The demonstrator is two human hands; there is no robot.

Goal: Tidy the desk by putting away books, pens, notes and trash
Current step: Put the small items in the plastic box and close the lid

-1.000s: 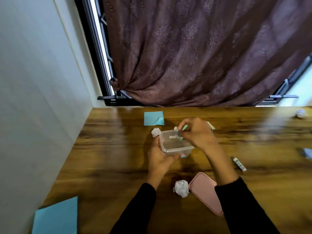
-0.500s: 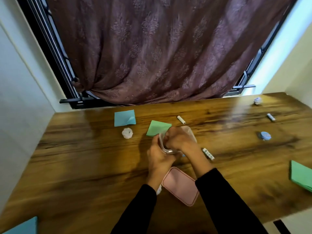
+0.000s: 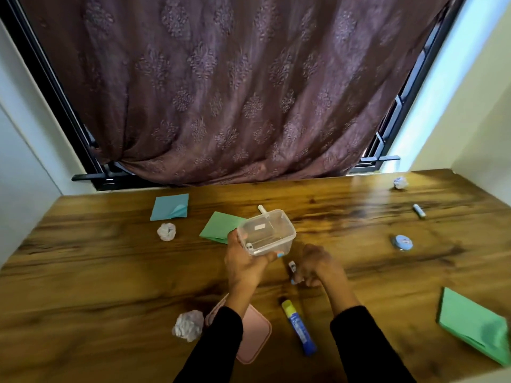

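My left hand (image 3: 244, 265) holds a clear plastic box (image 3: 266, 234) tilted above the wooden desk (image 3: 110, 266); a small white item lies inside it. My right hand (image 3: 315, 268) is down on the desk just right of the box, fingers curled around a small white marker (image 3: 291, 266) whose tip pokes out. A blue and yellow glue stick (image 3: 298, 326) lies near my right sleeve. The box's pink lid (image 3: 254, 337) rests under my left forearm.
Crumpled paper balls lie at left (image 3: 166, 231), near my left sleeve (image 3: 188, 324) and far right (image 3: 400, 183). A blue note pad (image 3: 170, 207), green notes (image 3: 218, 226), a green pad (image 3: 472, 324), a white pen (image 3: 419, 210) and a blue round object (image 3: 402, 242) are scattered around.
The view swung to the right. My right hand left the box and dropped to the desk onto the marker. My left hand has lifted and tilted the box.
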